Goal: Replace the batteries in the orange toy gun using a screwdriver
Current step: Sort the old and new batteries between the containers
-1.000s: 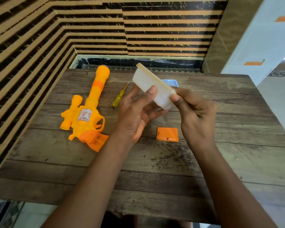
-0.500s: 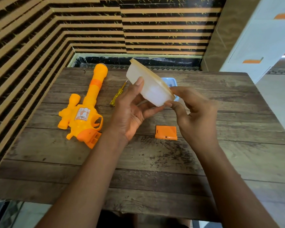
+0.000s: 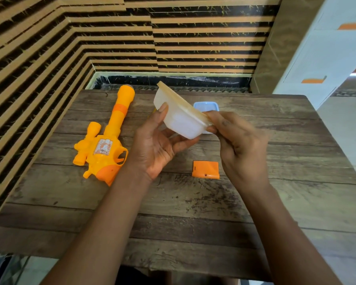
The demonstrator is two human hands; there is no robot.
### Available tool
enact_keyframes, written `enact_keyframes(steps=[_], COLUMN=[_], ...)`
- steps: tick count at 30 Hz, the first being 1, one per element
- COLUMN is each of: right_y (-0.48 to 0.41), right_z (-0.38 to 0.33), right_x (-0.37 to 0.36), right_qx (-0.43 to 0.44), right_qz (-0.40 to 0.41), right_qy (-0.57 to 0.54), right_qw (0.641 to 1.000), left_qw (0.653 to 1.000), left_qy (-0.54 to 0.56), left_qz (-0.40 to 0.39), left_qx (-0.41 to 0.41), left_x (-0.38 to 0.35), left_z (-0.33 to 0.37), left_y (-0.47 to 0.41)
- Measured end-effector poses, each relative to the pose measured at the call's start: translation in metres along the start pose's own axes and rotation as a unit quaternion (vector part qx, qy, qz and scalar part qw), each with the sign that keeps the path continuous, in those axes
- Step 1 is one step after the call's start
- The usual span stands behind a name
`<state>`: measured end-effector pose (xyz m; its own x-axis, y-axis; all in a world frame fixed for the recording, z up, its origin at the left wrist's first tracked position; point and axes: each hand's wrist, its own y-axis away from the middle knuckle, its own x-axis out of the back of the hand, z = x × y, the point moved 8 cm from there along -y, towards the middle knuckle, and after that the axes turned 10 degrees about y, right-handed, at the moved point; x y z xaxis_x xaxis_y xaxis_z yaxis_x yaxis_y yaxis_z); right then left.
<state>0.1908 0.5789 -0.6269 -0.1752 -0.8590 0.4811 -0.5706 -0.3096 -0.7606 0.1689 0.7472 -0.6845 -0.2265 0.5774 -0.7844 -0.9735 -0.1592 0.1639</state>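
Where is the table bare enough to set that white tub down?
The table is bare right of the orange cover and blue box, out to its right edge, and along the near edge. Crowded: between the toy gun and the cover, where the left hand and right hand hold the white tub.

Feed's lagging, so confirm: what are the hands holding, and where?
A tilted white container: the left hand cups its body from below, the right hand pinches the near corner of its rim.

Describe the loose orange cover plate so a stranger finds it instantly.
Find the dark wooden plank table. Near its middle, beside the right hand, lies a small flat orange plastic plate. Unlike the bulky orange plastic toy gun, it is thin and rectangular.
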Motion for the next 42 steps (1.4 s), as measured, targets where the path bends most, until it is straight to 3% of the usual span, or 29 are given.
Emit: enact_keyframes(steps=[10,15,17,25,34,38,40,42], right_y=[0.003,0.015,0.019,0.023,0.023,0.024,0.020,0.020], right_z=[0.025,0.065,0.072,0.102,0.118,0.114,0.106,0.099], right_x=[0.028,0.047,0.054,0.055,0.013,0.018,0.024,0.029], right_qx=[-0.084,-0.225,-0.256,-0.211,-0.236,-0.272,-0.299,-0.354], right_qz=[0.132,0.218,0.236,0.141,-0.091,-0.088,-0.045,0.020], right_qy=[0.107,0.005,0.013,0.196,0.197,0.191,0.159,0.057], right_qw=[0.982,0.950,0.937,0.947,0.947,0.939,0.940,0.933], left_qw=[0.997,0.997,0.997,0.998,0.998,0.996,0.996,0.997], left_qy=[-0.050,-0.056,-0.048,-0.020,-0.030,-0.055,-0.062,-0.072], left_qz=[0.048,0.032,0.041,0.038,0.014,0.003,0.008,0.026], left_qx=[0.025,0.048,0.046,0.039,0.060,0.069,0.059,0.031], left_x=[0.013,0.003,0.005,-0.004,-0.019,-0.019,-0.021,-0.025], left_z=[-0.018,-0.028,-0.028,-0.027,-0.039,-0.046,-0.048,-0.048], left_y=[-0.003,0.001,0.000,0.006,0.004,0.003,0.002,0.000])
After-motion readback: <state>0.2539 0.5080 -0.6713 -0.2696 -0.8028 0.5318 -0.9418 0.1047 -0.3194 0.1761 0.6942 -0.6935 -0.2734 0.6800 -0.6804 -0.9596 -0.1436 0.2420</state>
